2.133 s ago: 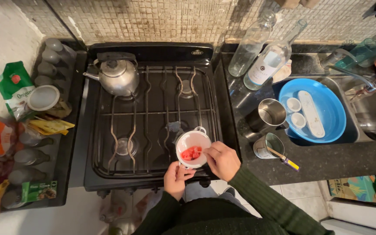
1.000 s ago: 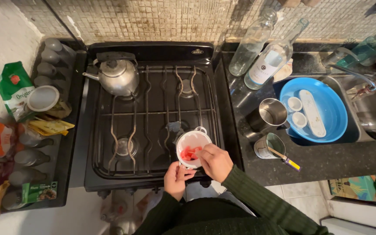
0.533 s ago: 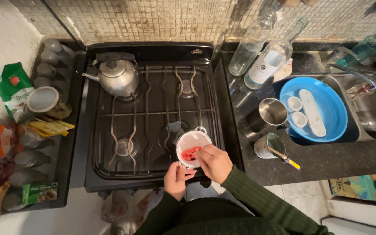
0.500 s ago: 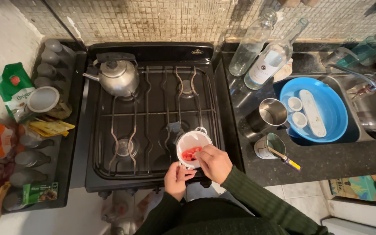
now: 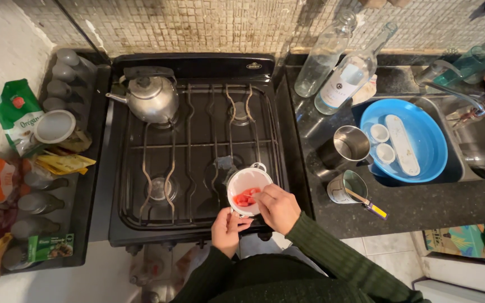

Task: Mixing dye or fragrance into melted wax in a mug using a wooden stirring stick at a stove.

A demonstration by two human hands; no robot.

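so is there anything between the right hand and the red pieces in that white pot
Nothing visible. The right hand reaches over the rim of the white pot, fingertips at the red pieces. The left hand grips the pot from below, clear of the opening.

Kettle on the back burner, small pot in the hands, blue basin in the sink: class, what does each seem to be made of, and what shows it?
Kettle: likely polished steel, grey with mirror-like glints, and a dark handle.
Small pot: probably white enamelled metal, glossy white inside with a thin rim; it could be ceramic.
Blue basin: apparently plastic, uniform bright blue with a soft sheen.
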